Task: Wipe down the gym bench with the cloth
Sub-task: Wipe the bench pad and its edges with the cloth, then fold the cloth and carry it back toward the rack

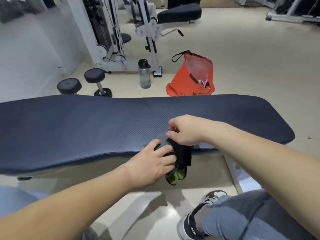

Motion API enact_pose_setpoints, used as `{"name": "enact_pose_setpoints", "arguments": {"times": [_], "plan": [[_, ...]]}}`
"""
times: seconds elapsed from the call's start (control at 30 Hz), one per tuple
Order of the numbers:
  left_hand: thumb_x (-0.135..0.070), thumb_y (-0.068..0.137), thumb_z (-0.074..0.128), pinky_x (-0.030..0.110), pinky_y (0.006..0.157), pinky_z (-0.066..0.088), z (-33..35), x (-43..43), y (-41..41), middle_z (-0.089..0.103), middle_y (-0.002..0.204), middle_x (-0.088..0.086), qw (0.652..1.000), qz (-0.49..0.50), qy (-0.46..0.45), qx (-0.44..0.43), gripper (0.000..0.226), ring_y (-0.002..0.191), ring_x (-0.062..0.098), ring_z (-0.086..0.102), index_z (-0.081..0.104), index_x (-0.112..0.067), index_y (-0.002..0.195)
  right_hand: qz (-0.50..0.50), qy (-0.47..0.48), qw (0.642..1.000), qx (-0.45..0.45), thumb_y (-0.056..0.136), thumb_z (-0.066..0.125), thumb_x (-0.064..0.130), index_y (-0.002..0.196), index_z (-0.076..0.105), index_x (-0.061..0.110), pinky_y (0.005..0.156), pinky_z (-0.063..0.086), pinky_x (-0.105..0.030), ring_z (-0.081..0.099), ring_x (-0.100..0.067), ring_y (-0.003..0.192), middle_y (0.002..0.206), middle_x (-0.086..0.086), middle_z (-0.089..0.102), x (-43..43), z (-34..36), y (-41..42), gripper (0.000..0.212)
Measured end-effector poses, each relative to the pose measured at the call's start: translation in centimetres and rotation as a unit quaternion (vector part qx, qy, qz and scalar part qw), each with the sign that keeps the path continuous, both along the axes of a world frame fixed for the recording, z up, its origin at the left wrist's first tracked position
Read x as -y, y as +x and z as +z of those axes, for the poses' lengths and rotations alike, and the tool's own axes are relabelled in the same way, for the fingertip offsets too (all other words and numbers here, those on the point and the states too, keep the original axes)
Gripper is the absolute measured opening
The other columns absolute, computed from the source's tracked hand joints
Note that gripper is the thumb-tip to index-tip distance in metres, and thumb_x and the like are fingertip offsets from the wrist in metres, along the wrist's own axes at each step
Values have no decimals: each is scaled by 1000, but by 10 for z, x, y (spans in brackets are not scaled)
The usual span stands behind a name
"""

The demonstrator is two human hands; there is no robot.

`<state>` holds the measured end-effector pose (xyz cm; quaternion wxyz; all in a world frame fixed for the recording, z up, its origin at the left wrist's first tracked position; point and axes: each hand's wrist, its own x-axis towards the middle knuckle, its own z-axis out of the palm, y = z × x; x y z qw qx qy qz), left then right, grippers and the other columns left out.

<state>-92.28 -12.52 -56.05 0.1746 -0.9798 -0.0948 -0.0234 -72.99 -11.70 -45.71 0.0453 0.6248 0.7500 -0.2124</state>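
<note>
We've got both hands, left hand (156,163) and right hand (184,129), pinching the dark cloth (181,157) dangling lengthwise off the ribbed bench's (86,125) near edge.

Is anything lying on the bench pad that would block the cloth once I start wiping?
Nothing visible does. Both the left hand and right hand are on the cloth at the near edge, and the bench pad is bare along its length.

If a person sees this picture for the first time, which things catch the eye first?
The long dark blue bench spans the middle, and both hands hold a dark cloth at its near edge. Behind it, on the floor, stands a bright orange bag, with a water bottle to its left.
</note>
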Motion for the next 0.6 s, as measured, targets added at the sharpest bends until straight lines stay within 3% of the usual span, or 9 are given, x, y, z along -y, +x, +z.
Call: {"name": "enact_pose_setpoints", "arguments": {"times": [0.3, 0.47, 0.6], "plan": [[-16, 82, 59, 46, 83, 45, 8, 5, -170, 55, 95, -2, 986, 163, 22, -5, 8, 109, 33, 53, 66, -19, 84, 138, 27, 989, -39, 98, 51, 46, 101, 59, 29, 89, 52, -41, 56, -21, 93, 93, 10, 57, -31, -4, -140, 19], [-13, 82, 59, 44, 79, 42, 15, 16, -232, 53, 90, -3, 969, 242, 20, -31, 9, 105, 33, 52, 65, -20, 79, 169, 29, 980, -101, 99, 51, 44, 93, 60, 30, 81, 51, -36, 57, -17, 87, 82, 15, 57, -32, -17, -194, 18], [-13, 77, 59, 46, 76, 41, 32, 23, -289, 54, 89, -5, 945, 314, 0, -87, 11, 103, 32, 49, 66, -21, 74, 181, 14, 974, -135, 100, 51, 42, 88, 66, 22, 70, 46, -31, 60, -13, 76, 78, 10, 65, -40, -20, -222, 28]]}}
